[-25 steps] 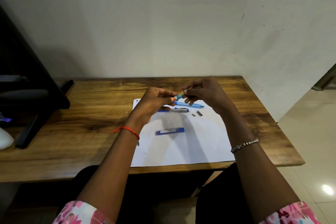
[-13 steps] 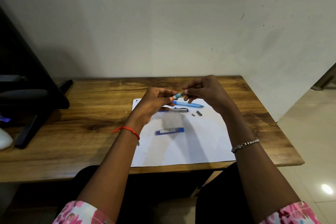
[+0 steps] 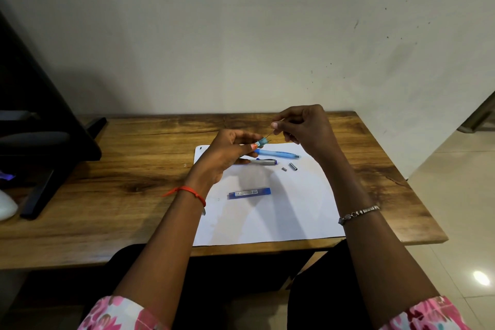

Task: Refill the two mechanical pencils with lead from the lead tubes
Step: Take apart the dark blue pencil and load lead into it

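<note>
A wooden desk (image 3: 134, 169) carries a white paper sheet (image 3: 267, 217). Above its far edge, the left hand (image 3: 227, 153) grips a small light-blue lead tube (image 3: 262, 143) — the right hand (image 3: 305, 126) pinches a thin dark lead (image 3: 270, 136) at the tube's mouth.

Setting: we read this as a home study corner or small office.
Desk: wooden desk (image 3: 134, 211) set against a plain, scuffed wall (image 3: 241, 35).
Floor: pale glossy tiles (image 3: 455, 209).
Left edge: we note a dark monitor stand (image 3: 53, 169).
Work surface: white paper sheet (image 3: 267, 222).
</note>
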The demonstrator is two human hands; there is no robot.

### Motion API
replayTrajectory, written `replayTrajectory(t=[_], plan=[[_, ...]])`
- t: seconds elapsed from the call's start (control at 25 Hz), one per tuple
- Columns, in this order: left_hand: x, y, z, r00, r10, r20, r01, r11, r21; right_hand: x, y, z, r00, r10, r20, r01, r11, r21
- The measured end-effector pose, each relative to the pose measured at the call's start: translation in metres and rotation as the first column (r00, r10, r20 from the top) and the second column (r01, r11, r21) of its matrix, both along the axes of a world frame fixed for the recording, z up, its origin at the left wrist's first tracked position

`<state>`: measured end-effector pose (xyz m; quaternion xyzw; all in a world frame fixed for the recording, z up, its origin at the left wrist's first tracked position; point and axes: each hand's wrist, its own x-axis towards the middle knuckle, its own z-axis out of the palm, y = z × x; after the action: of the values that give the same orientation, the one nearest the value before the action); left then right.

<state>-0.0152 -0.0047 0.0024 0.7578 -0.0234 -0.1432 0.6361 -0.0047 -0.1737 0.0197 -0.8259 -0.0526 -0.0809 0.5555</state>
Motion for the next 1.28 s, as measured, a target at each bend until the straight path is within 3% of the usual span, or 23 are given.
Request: replayTrajectory(t=[0.24, 0.4, 0.56, 0.92, 1.04, 1.16, 1.28], plan=[[0.0, -0.001, 0.002, 0.999, 0.042, -0.015, -0.041, 0.999, 0.03, 0.003, -0.005, 0.001, 0.989, -0.103, 0.106, 0.105, 0.994, -0.019], [0.001, -0.003, 0.005, 0.991, 0.124, -0.042, -0.124, 0.992, -0.011, 0.004, -0.01, 0.002, 0.98, -0.153, 0.123, 0.146, 0.987, 0.068], [0.0, -0.002, 0.007, 0.986, 0.167, -0.007, -0.167, 0.985, -0.048, 0.004, -0.012, 0.002, 0.993, -0.111, 0.036, 0.107, 0.989, 0.104], [0.001, -0.005, 0.006, 0.981, 0.195, 0.027, -0.195, 0.981, 0.008, 0.0, 0.002, 0.002, 0.998, -0.002, -0.062, 0.003, 1.0, 0.014], [0.001, -0.005, 0.004, 0.978, 0.196, 0.064, -0.198, 0.98, 0.026, 0.002, -0.006, -0.001, 0.995, -0.006, -0.097, 0.022, 0.985, 0.17], [0.001, -0.005, 0.004, 0.977, 0.187, 0.1, -0.19, 0.982, 0.021, 0.007, -0.016, -0.006, 0.98, 0.011, -0.2, 0.076, 0.905, 0.418], [0.001, -0.004, 0.003, 0.978, 0.18, 0.106, -0.185, 0.982, 0.045, 0.007, -0.017, -0.004, 0.988, 0.035, -0.147, 0.047, 0.855, 0.517]])
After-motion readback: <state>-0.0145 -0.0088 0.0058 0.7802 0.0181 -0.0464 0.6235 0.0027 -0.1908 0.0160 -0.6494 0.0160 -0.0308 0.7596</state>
